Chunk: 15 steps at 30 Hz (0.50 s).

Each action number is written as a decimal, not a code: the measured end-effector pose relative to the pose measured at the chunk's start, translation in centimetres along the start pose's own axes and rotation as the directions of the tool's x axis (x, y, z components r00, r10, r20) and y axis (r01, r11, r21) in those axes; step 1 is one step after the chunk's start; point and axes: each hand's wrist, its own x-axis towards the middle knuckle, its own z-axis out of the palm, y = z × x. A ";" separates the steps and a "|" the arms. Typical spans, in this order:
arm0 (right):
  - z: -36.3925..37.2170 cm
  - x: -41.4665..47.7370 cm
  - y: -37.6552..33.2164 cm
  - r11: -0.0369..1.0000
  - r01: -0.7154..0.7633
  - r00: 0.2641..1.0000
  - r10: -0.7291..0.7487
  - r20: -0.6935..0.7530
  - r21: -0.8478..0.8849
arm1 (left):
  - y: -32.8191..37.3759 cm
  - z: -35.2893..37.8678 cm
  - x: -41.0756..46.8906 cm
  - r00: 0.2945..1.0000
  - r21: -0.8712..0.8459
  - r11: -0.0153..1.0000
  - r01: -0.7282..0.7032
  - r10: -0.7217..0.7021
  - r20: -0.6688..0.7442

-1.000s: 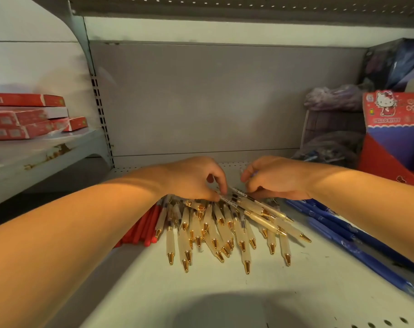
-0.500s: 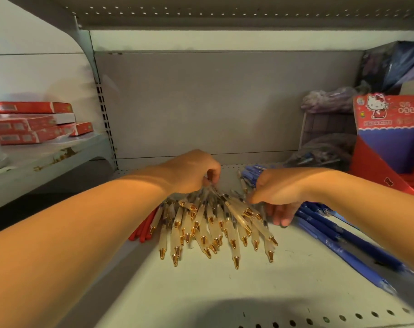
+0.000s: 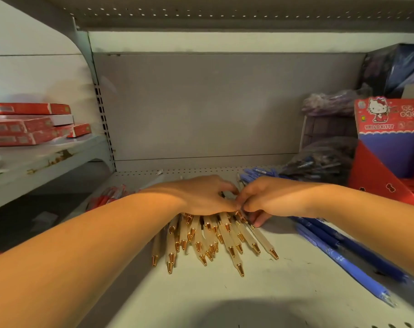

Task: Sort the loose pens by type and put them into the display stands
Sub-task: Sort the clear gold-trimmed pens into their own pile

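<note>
A heap of several cream pens with gold tips [image 3: 215, 240] lies in the middle of the shelf, tips toward me. My left hand [image 3: 201, 195] lies over the heap's far end, fingers curled onto the pens. My right hand [image 3: 270, 200] meets it from the right, and its fingertips pinch pens at the heap's right edge. Several blue pens [image 3: 338, 254] lie to the right, more blue pens [image 3: 258, 172] behind my right hand. Red pens [image 3: 106, 197] show left of my left forearm. A red Hello Kitty display stand [image 3: 390, 143] stands at the right.
The shelf floor [image 3: 248, 299] is pale and perforated along its edges. Bags of pens [image 3: 319, 162] sit at the back right beside a wire basket [image 3: 326, 131]. Red boxes [image 3: 28, 124] are stacked on the neighbouring shelf to the left. Another shelf hangs overhead.
Both hands have drawn together over the far end of the cream pens, bunching the fanned heap tighter. My right hand moved left, from beside the blue pens to the heap's right edge.
</note>
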 end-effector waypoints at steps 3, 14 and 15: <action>-1.0 0.5 0.3 0.993 -0.039 0.999 0.042 -0.023 0.114 | 0.4 0.1 -0.2 0.996 -0.001 1.000 0.008 -0.008 0.090; -3.0 5.9 0.3 0.927 -0.199 0.934 0.082 -0.347 -0.319 | -0.5 -0.2 -0.3 0.983 -0.060 0.997 -0.054 0.064 0.170; -2.9 6.3 0.3 0.914 -0.212 0.933 0.084 -0.349 -0.346 | -0.7 -0.2 -0.3 0.985 -0.073 0.996 -0.053 0.064 0.158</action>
